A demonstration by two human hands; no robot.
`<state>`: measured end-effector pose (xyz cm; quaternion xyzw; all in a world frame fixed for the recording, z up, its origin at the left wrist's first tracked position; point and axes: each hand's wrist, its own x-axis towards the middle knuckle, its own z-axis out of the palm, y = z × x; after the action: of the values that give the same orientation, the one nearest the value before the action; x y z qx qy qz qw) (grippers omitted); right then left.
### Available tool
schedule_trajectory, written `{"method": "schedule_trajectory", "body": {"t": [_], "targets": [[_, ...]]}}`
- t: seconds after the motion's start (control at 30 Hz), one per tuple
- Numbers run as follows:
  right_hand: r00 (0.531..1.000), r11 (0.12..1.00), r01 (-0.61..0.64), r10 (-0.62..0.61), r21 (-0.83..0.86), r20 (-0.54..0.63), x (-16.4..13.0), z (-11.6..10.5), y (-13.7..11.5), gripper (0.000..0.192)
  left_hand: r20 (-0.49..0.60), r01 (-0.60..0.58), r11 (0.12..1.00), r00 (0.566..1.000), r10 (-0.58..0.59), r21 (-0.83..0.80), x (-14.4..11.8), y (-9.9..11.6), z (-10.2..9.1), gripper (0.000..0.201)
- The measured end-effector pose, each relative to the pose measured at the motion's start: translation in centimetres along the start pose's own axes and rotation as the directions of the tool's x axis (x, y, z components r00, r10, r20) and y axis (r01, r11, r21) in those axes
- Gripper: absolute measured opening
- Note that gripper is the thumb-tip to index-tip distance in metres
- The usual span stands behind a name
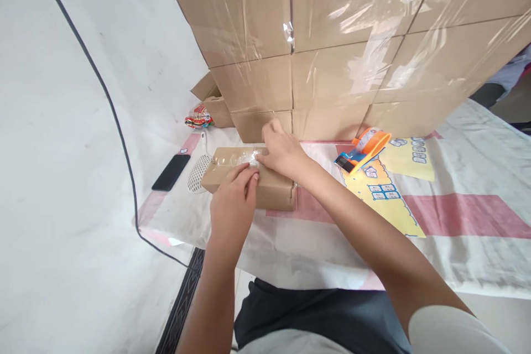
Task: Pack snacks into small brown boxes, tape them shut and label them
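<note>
A small closed cardboard box [274,197] lies on the cloth-covered table in front of me. A strip of shiny clear tape [234,157] runs along its top. My left hand [234,191] rests on the near left part of the box, its bent fingers and thumb close together at the tape and steadying the box. My right hand [282,149] is over the box's far right part, fingers curled, with thumb and fingertip closed on the tape near the middle.
A tall stack of plastic-wrapped cartons [332,77] stands behind. On the left are a phone [171,172], a white slotted spoon [199,172], a red packet [199,117] and an open carton [218,110]. An orange tape dispenser [367,146] sits right, beside yellow printed sheets [390,199].
</note>
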<state>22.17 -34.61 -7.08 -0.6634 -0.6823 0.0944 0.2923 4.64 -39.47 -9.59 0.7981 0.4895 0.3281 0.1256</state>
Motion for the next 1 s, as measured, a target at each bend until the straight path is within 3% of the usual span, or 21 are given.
{"method": "schedule_trajectory", "body": {"t": [0.07,0.13,0.2,0.3,0.4,0.43,0.5,0.57,0.6,0.7,0.8,0.9,1.0], "targets": [[0.989,0.993,-0.116,0.112,-0.037,-0.099,0.1,-0.3,-0.1,0.06,0.013,-0.098,0.994,0.995,0.098,0.038,-1.3,-1.1,0.5,0.032],[0.976,0.985,-0.173,0.171,-0.003,-0.138,0.2,-0.3,0.2,0.068,-0.032,-0.221,0.972,0.974,0.224,0.074,-2.5,-2.4,1.3,0.04],[0.975,0.982,-0.174,0.183,0.074,-0.129,0.3,0.0,0.9,0.059,-0.148,-0.328,0.939,0.929,0.34,0.101,-3.2,-3.8,2.4,0.04],[0.974,0.956,-0.163,0.195,0.245,-0.115,-0.3,0.6,2.6,0.039,-0.335,-0.404,0.907,0.844,0.419,0.115,-3.5,-5.2,4.1,0.036],[0.993,0.897,-0.021,0.069,0.442,-0.092,-2.7,0.5,4.3,0.025,-0.422,-0.419,0.899,0.797,0.432,0.128,-3.5,-5.7,5.8,0.041],[0.998,0.878,0.049,-0.019,0.476,-0.068,-3.9,0.3,4.7,0.031,-0.425,-0.414,0.9,0.796,0.431,0.137,-3.6,-5.8,6.3,0.046],[0.984,0.867,0.153,-0.179,0.474,0.011,-6.5,0.1,5.3,0.064,-0.419,-0.385,0.907,0.804,0.421,0.171,-4.2,-5.9,7.3,0.055],[0.97,0.891,0.185,-0.234,0.415,0.069,-8.6,0.4,5.7,0.1,-0.4,-0.341,0.912,0.822,0.406,0.227,-4.9,-5.9,8.1,0.062],[0.97,0.902,0.195,-0.235,0.385,0.057,-9.3,0.7,5.8,0.107,-0.385,-0.314,0.914,0.834,0.394,0.255,-5.3,-5.8,8.3,0.064],[0.964,0.904,0.266,-0.247,0.335,-0.1,-10.1,2.3,6.0,0.091,-0.313,-0.233,0.913,0.887,0.341,0.335,-6.2,-5.2,8.7,0.064],[0.925,0.881,0.355,-0.281,0.313,-0.258,-10.0,3.8,5.9,0.073,-0.249,-0.177,0.888,0.92,0.302,0.424,-6.8,-4.5,8.7,0.065],[0.877,0.87,0.396,-0.264,0.293,-0.401,-10.6,3.8,5.6,0.062,-0.198,-0.224,0.846,0.913,0.355,0.484,-7.5,-3.9,9.0,0.067],[0.816,0.898,0.378,-0.207,0.227,-0.539,-12.2,1.9,5.1,0.057,-0.138,-0.34,0.812,0.882,0.45,0.474,-8.3,-3.4,9.4,0.062]]}}
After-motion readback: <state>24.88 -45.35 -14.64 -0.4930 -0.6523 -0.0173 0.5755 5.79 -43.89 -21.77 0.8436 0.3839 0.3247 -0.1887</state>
